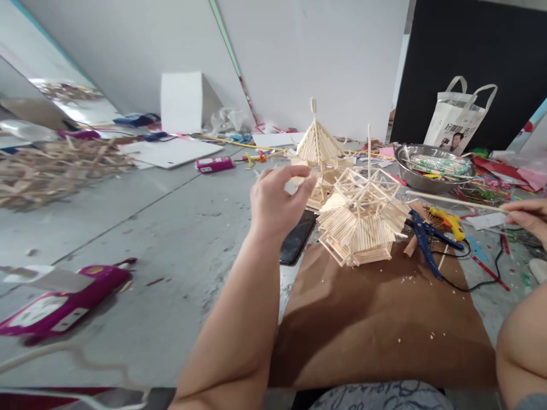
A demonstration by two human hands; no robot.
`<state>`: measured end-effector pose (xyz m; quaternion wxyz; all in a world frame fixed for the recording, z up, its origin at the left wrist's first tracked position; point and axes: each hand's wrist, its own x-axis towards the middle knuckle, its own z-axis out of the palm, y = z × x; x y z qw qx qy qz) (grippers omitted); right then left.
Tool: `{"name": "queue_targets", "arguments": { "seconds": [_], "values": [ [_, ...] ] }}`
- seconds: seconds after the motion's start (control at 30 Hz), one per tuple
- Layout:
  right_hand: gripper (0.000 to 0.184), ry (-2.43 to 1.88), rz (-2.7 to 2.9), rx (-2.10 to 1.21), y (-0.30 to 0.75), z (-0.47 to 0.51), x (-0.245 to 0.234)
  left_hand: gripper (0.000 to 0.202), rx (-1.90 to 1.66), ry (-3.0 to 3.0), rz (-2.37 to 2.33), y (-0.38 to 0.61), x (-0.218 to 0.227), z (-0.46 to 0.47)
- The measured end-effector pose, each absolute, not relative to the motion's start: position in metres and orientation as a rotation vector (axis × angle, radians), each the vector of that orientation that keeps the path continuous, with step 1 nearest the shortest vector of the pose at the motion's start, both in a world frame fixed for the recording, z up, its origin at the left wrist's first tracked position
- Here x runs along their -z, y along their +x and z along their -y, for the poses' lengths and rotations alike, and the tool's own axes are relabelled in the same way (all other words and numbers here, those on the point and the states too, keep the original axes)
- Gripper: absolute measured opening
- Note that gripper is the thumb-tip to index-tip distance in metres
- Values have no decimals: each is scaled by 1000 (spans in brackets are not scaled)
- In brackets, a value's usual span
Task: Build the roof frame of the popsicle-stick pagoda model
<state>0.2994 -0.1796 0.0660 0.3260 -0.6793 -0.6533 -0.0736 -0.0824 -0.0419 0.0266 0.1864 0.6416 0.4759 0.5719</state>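
My left hand (280,202) is raised beside a pavilion model made of thin wooden sticks (363,228). Its thumb and forefinger nearly meet in a pinch in front of a second stick model with a pointed roof (318,142); anything between the fingertips is too small to make out. At the right edge, my right hand (530,216) is closed on the end of a long thin wooden stick (461,202), which points left toward the front model. That model has an open lattice top with one upright stick, and it rests at the back edge of a brown sheet (384,319).
A black phone (297,239) lies beside the models. Blue pliers (423,239) and a yellow glue gun (448,222) with a black cord lie to the right. Behind stand a metal bowl (431,182) and a white bag (455,122). Purple power strips (77,302) and piled sticks (60,171) are left.
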Motion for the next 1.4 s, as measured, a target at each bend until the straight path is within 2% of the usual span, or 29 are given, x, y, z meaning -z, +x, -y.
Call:
{"name": "queue_targets", "arguments": {
  "seconds": [0.13, 0.3, 0.47, 0.7, 1.17, 1.4],
  "values": [
    [21, -1473, 1920, -47, 265, 152, -60, 19, -1528, 2580, -1172, -71, -32, 55],
    [16, -1355, 1934, -174, 245, 116, -39, 28, -1343, 2852, -1009, -65, -24, 50],
    [17, -1289, 1924, -163, 243, 101, -25, 28, -1362, 2910, -1021, -58, -19, 47],
    [14, -1320, 1929, -184, 247, 95, -22, 13, -1411, 2902, -961, -51, -13, 40],
    [18, -1330, 1941, -185, 248, 88, -18, 11, -1524, 2898, -979, -44, -7, 39],
    [17, -1310, 2004, 32, 232, 85, -18, 14, -1599, 2893, -967, -43, -6, 39]
  ]
}}
